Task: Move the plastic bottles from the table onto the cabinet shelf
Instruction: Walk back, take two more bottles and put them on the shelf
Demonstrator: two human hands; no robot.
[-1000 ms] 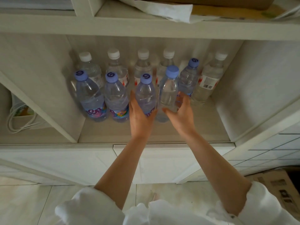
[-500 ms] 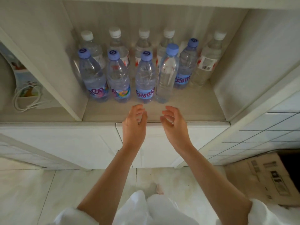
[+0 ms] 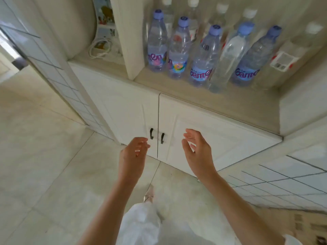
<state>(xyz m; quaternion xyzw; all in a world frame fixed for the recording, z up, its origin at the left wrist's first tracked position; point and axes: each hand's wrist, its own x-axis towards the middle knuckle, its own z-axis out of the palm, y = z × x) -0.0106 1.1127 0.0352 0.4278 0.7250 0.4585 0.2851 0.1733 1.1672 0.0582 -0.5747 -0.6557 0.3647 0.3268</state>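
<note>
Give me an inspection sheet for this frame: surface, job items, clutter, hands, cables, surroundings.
Surface: cabinet shelf, light wood, bare strip at the front edge.
Job's things: five purple-capped bottles upright in the front row, one of them unlabelled; white-capped bottles behind, count unclear because of blur.
Clutter: a printed box in the compartment to the left.
Hands: left hand and right hand both empty, fingers loosely curled, in front of the cabinet doors, below the shelf.
Cables: coiled white cable in the left compartment.
Surroundings: tiled floor, tiled walls on both sides; table not in view.
</note>
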